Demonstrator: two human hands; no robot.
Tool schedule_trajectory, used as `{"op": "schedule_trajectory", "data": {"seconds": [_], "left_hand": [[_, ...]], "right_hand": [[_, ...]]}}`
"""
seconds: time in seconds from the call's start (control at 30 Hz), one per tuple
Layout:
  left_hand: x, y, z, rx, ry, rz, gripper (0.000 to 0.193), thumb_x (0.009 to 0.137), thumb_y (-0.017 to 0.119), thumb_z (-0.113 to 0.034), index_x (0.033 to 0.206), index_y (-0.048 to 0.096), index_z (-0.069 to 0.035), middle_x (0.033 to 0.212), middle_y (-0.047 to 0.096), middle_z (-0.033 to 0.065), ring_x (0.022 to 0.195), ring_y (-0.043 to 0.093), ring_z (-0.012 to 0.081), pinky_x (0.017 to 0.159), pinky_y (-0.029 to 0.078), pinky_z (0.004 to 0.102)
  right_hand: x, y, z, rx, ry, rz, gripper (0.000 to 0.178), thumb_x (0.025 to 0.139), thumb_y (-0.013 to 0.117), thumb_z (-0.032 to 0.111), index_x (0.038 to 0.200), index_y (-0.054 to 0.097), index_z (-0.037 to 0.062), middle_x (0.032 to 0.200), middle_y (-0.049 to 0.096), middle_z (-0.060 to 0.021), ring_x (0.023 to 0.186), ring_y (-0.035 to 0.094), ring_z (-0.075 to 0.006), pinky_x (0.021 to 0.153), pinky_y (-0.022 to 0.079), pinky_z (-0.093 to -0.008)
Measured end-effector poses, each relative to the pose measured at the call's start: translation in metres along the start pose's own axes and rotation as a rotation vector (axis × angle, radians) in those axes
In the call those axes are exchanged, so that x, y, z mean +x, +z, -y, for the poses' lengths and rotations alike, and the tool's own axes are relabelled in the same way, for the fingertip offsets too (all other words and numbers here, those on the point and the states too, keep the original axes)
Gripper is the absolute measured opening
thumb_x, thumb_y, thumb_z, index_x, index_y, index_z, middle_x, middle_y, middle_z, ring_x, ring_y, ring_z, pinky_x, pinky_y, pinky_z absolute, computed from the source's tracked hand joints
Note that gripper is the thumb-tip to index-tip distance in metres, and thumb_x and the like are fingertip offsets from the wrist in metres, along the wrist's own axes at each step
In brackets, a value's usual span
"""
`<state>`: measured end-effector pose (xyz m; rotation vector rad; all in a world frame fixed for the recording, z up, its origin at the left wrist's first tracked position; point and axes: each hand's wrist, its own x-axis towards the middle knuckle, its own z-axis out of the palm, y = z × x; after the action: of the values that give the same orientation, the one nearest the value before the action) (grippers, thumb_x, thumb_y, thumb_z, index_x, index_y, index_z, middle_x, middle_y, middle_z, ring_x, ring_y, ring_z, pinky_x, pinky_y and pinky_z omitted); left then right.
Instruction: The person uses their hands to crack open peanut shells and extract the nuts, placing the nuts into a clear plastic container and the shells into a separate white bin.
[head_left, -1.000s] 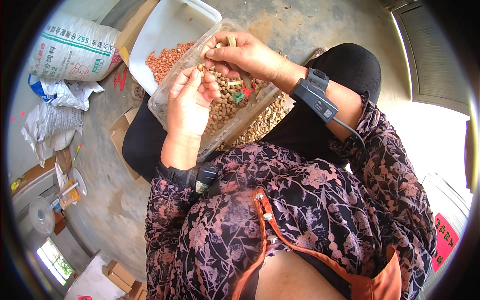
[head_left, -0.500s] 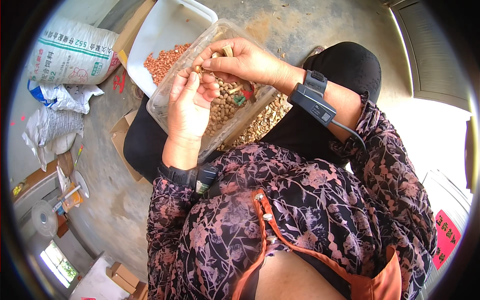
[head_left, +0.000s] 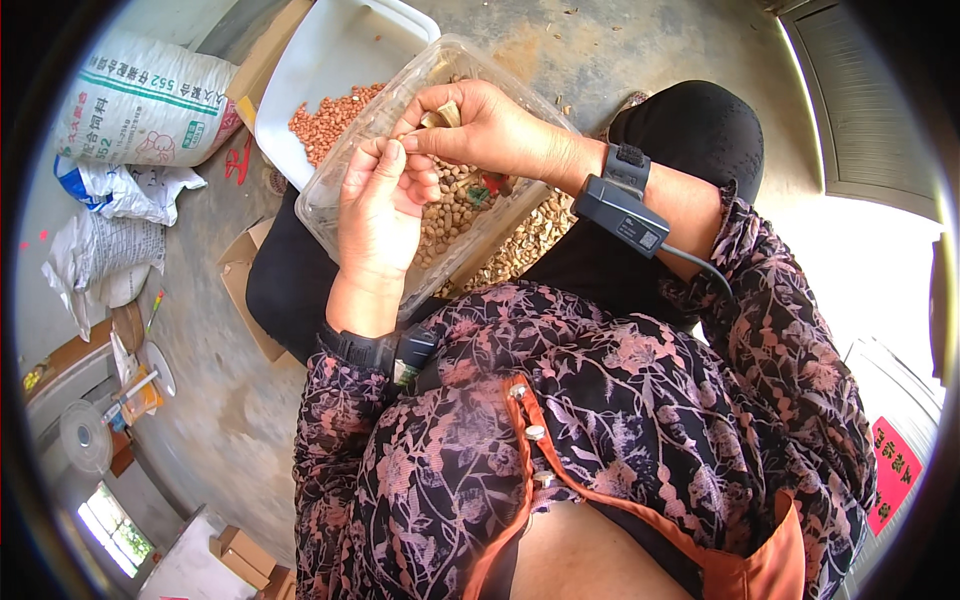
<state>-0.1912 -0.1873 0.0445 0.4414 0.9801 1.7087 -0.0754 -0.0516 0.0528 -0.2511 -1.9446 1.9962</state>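
My left hand (head_left: 382,225) and my right hand (head_left: 480,128) meet fingertip to fingertip over a clear plastic box (head_left: 322,205). Thumb and forefinger of each are pinched together; whatever lies between the tips is hidden. A pale, wood-like piece (head_left: 446,116) sits in the curled fingers of my right hand, its kind unclear. Below the hands, unshelled peanuts (head_left: 445,228) fill part of the box, with a red and green scrap (head_left: 484,192) among them. Shelled reddish peanuts (head_left: 325,130) lie in a white tub (head_left: 290,95) at the far left.
Broken peanut shells (head_left: 530,238) are heaped beside the box, near my right thigh. A cardboard box (head_left: 238,268) stands by my left knee. Printed white sacks (head_left: 150,105) lean at the left, and red-handled scissors (head_left: 238,162) are on the floor nearby.
The fingertips have closed together, covering a small yellowish thing that showed between them before. My right hand has tilted slightly, and the pale piece in it has turned.
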Motion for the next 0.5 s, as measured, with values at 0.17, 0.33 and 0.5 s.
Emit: {"op": "schedule_trajectory", "data": {"seconds": [0.17, 0.33, 0.5], "left_hand": [[-0.002, 0.000, 0.005, 0.009, -0.012, -0.030, 0.008, 0.095, 0.055, -0.015, 0.094, 0.054, -0.007, 0.080, 0.063, 0.0075, 0.069, 0.061, 0.0155, 0.060, 0.051, 0.0268], [-0.006, -0.003, 0.009, -0.084, -0.064, -0.025, 0.009, 0.095, 0.056, -0.016, 0.095, 0.056, -0.007, 0.079, 0.062, 0.0058, 0.068, 0.060, 0.0142, 0.059, 0.050, 0.0245], [-0.008, 0.001, 0.007, -0.122, -0.121, 0.038, 0.014, 0.094, 0.058, -0.020, 0.098, 0.058, -0.007, 0.079, 0.062, 0.0042, 0.067, 0.059, 0.0130, 0.058, 0.049, 0.0231]], "right_hand": [[-0.003, 0.003, -0.015, -0.032, -0.094, -0.037, 0.016, 0.092, 0.062, 0.018, 0.100, 0.065, 0.0049, 0.065, 0.059, 0.0059, 0.053, 0.047, 0.0002, 0.044, 0.038, -0.0174], [-0.017, 0.002, 0.008, -0.007, 0.183, -0.016, 0.015, 0.092, 0.062, 0.017, 0.101, 0.065, 0.0054, 0.067, 0.059, 0.0056, 0.057, 0.048, 0.0011, 0.048, 0.039, -0.0169], [-0.014, -0.003, -0.012, 0.126, 0.051, 0.032, 0.016, 0.091, 0.063, 0.017, 0.102, 0.066, 0.0064, 0.067, 0.057, 0.0058, 0.058, 0.049, -0.0005, 0.050, 0.041, -0.0178]]}}
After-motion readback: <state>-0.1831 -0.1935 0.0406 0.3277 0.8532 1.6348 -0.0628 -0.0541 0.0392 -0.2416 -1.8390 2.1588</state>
